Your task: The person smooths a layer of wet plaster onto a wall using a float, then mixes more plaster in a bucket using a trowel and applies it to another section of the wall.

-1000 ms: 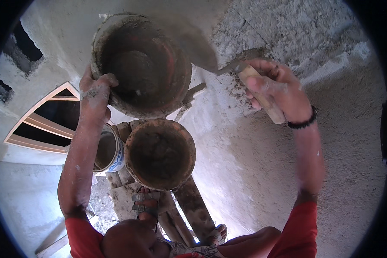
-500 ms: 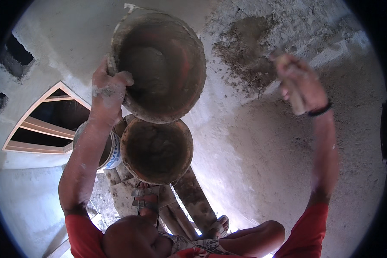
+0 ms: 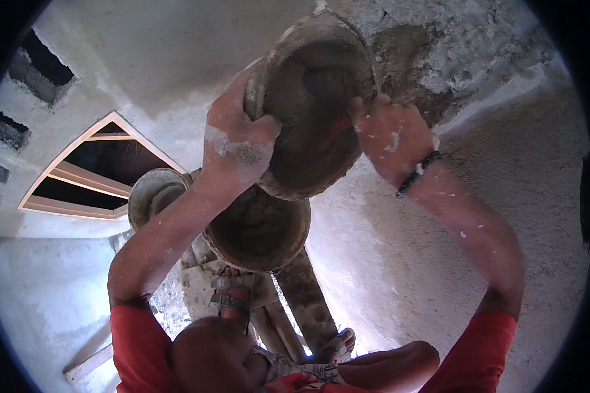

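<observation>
My left hand [image 3: 239, 137] grips the left side of a mortar-caked bucket [image 3: 263, 78], thumb over the rim. The bucket is tipped so its mouth faces me, with wet grey mortar [image 3: 308, 85] inside. My right hand [image 3: 394, 134] is closed at the bucket's right rim, round a trowel whose pale handle end [image 3: 435, 141] shows beside the wrist. The blade is hidden behind the fingers and in the bucket. Below hangs no second hand; a second round mortar tub [image 3: 306, 226] stands on the planks, partly covered by the held bucket and my left forearm.
A pale bucket [image 3: 136, 200] stands left of the tub. Wooden planks [image 3: 301, 288] carry my sandalled feet, with bright gaps between them. A rough wall [image 3: 426, 242] rises on the right, with a dark wet mortar patch [image 3: 406, 59]. A wooden frame [image 3: 65, 171] sits in the left wall.
My right hand has come from the wall patch leftward to the bucket with the trowel. My left hand has moved the bucket right and tilted it further.
</observation>
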`<state>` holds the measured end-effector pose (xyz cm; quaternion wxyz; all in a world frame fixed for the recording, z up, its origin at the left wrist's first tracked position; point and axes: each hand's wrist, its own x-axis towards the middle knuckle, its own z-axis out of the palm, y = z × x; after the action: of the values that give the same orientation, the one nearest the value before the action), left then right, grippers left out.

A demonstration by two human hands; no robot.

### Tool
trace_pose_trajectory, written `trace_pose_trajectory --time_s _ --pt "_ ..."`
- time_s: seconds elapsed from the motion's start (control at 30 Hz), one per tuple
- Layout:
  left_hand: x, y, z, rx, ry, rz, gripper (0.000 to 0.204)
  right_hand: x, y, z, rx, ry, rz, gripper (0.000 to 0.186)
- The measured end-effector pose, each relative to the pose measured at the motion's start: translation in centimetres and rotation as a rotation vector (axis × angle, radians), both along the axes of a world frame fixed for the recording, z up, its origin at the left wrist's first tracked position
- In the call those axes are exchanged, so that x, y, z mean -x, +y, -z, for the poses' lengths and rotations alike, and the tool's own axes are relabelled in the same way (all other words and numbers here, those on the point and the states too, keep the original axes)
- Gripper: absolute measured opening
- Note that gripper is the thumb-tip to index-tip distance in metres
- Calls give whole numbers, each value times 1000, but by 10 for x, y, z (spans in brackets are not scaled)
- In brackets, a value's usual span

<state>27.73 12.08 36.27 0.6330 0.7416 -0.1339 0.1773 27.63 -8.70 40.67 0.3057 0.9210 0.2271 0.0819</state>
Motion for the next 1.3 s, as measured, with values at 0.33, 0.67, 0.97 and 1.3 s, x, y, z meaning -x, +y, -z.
trace_pose_trajectory --time_s 0.33,0.67,0.97,1.3 --pt "-3 -7 5 -167 -48 30 48 -1 -45 95 -1111 710 81 38" --pt "-16 17 14 179 210 -37 37 1 -42 75 -1276 604 42 37" --pt "-28 56 31 352 238 -138 34 -22 -36 -21 -1309 697 -59 64" --pt "-24 79 22 406 281 -130 44 -116 -80 -16 -1768 885 398 43"
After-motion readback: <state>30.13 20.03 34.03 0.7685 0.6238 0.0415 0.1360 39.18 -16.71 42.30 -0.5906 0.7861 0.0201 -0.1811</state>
